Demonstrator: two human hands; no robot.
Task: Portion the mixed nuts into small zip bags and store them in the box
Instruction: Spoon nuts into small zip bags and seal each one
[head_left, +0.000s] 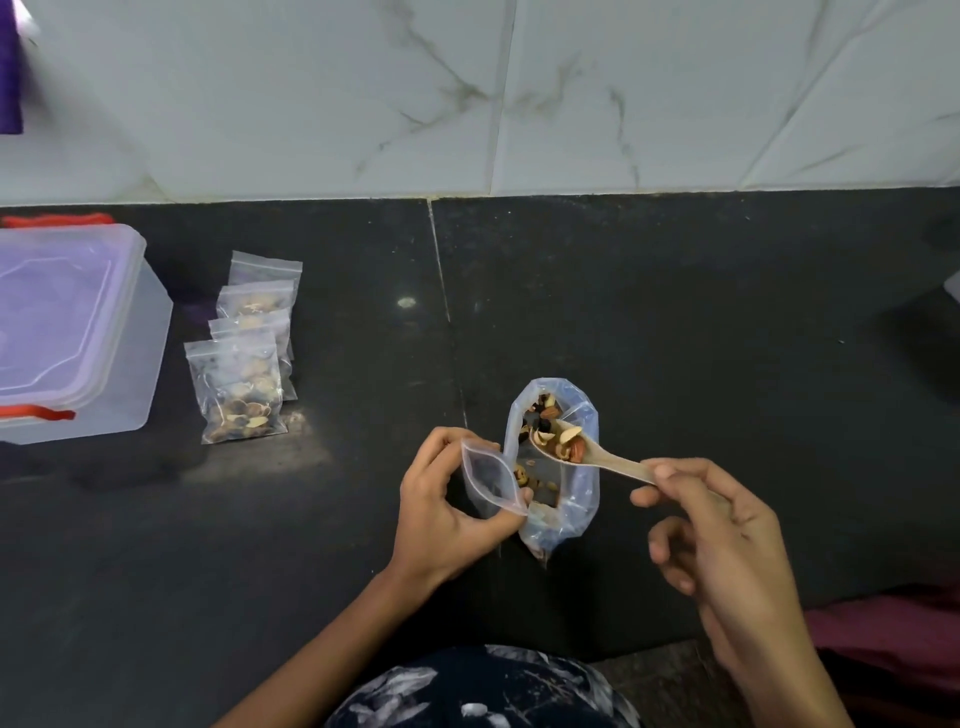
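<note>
Your right hand (722, 540) pinches the loaded spoon (582, 452) over the big nut bag (566, 499), left hand (447, 504) grips the small zip bag (491, 480) mouth open just beside it — swing left, tip slowly, keep mouth wide; box (72, 332) sits far left.

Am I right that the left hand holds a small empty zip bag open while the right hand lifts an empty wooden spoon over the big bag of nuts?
Not quite: the head view shows the wooden spoon loaded with mixed nuts, not empty. The rest stands: the left hand holds the small zip bag open, the right hand holds the spoon over the big bag.
</note>
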